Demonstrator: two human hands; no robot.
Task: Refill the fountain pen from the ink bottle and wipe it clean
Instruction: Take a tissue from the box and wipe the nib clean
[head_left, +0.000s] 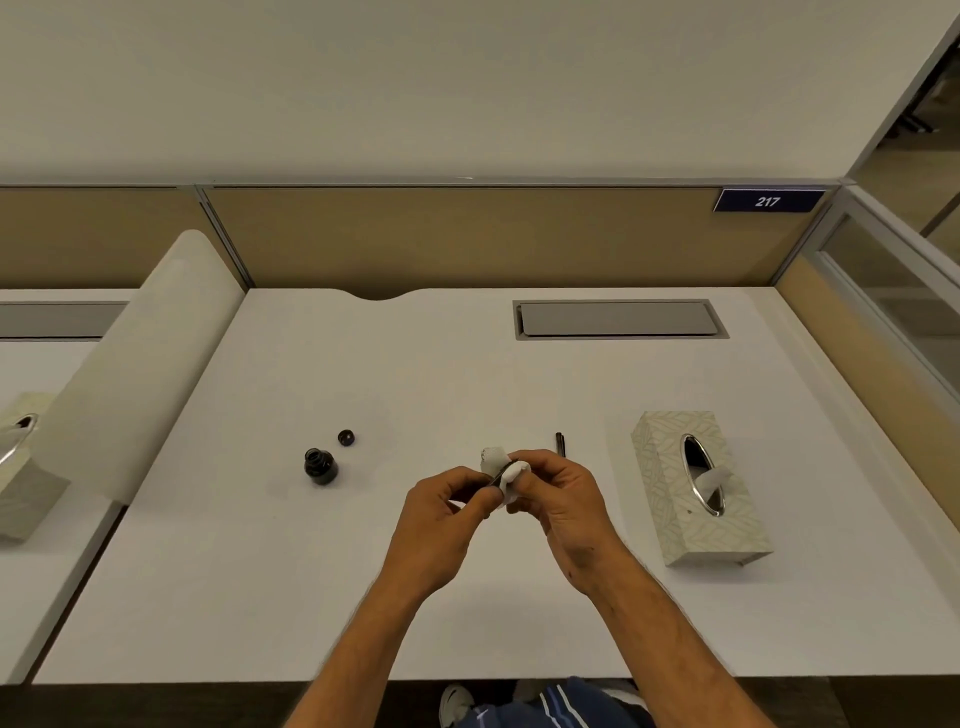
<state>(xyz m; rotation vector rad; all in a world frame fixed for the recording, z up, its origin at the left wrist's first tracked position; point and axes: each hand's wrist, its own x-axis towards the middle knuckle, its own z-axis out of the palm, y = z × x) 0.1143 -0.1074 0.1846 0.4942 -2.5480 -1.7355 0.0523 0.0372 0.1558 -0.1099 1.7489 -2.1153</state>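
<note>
Most of the pen (497, 475) is hidden: only a short dark sliver shows between the two hands, the rest covered by fingers and by a wad of white tissue (503, 469) wrapped round it, so nib and barrel cannot be told apart. The left hand (441, 519) has its grip closed on the pen's near end, thumb and fingers pinched together; the right hand (563, 506) has its grip closed on the tissue, pressing it round the pen. Both are held above the middle of the white worktop (260, 597), nearer the near edge. To the left stands the ink bottle (320, 466), open, its inside dark; how full it is cannot be made out. Its cap (346, 437) lies just beyond it, apart from it. A slim dark piece (560, 443), perhaps the pen's cap, lies just beyond the right hand, its near end hidden behind the fingers. To the right, well apart, a patterned tissue box (675, 499) lies with a tissue poking out of its oval slot. Another box (21, 467) at the far left is cut off by the frame edge.
</note>
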